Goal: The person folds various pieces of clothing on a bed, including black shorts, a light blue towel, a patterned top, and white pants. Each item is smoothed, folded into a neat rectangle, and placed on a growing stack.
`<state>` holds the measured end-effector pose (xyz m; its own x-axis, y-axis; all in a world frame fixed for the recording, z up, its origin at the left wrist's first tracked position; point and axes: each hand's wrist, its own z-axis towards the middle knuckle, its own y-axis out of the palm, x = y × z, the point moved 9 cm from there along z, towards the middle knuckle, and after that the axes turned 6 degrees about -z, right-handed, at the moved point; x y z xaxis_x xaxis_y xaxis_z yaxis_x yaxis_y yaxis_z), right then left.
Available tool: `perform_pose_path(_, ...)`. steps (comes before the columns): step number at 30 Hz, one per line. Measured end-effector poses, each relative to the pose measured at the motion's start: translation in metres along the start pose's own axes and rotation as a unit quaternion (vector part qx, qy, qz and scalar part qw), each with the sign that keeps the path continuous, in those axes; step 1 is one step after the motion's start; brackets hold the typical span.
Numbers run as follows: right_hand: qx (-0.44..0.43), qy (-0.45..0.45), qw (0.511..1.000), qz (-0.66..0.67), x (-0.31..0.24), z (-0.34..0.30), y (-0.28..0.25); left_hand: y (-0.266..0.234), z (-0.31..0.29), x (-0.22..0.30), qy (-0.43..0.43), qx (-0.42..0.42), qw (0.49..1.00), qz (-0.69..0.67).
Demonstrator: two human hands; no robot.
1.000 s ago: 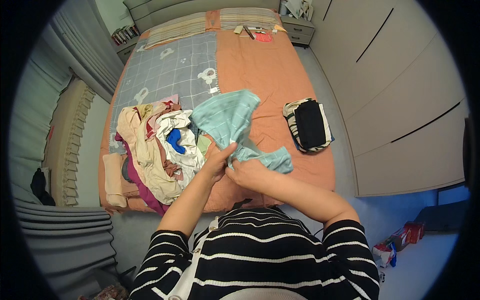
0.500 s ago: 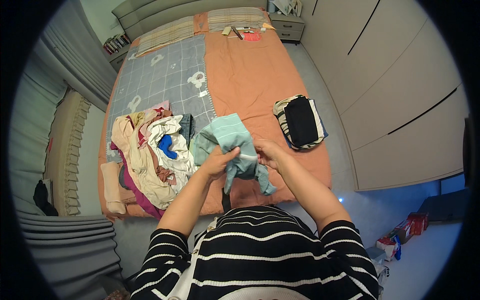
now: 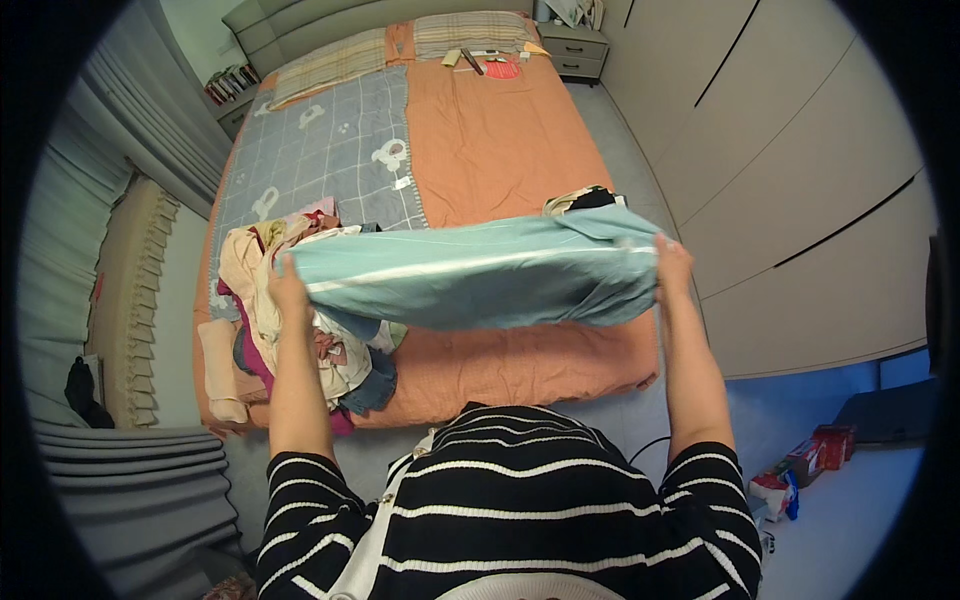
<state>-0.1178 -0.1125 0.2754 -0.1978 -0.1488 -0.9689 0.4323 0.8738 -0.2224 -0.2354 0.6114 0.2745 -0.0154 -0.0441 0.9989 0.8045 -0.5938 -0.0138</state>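
Observation:
A long teal garment (image 3: pixel 470 285) with a white stripe along it is stretched sideways over the foot of the bed; its exact kind is hard to tell. My left hand (image 3: pixel 289 288) grips its left end, above a heap of crumpled clothes (image 3: pixel 252 262). At the other end, my right hand (image 3: pixel 673 266) is closed on the cloth. Behind the right part of the garment, the top of a folded clothes stack (image 3: pixel 590 200) shows; the rest is hidden.
The bed (image 3: pixel 500 140) has an orange cover and a grey checked blanket (image 3: pixel 330 140) on its left half. Pillows (image 3: pixel 340 65) lie at the head. A wardrobe (image 3: pixel 790 150) lines the right side, curtains (image 3: pixel 150 110) the left. Boxes and bags (image 3: pixel 800 465) lie on the floor at right.
My hands have moved far apart, left and right. The teal garment, bunched between them before, is now spread wide and covers most of the folded stack.

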Motion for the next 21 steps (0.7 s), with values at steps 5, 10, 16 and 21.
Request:
perform_pose_path(5,-0.018,-0.046,0.998,-0.030,0.024,0.030,-0.033,0.002,0.012,0.025,0.059,-0.035,0.997,0.023)
perform_pose_path(10,-0.111,-0.007,0.974,-0.198,0.069,0.023,-0.024,0.059,-0.030,0.055,-0.007,-0.187,0.977,-0.105)
perform_pose_path(16,-0.281,-0.327,0.827,-0.361,-0.052,-0.082,0.109,0.189,-0.190,0.123,-0.003,-0.575,0.817,0.036)
perform_pose_path(21,-0.529,-0.252,0.792,-0.170,-0.145,-0.170,0.187,0.233,-0.261,0.155,0.143,-0.676,0.722,0.045)
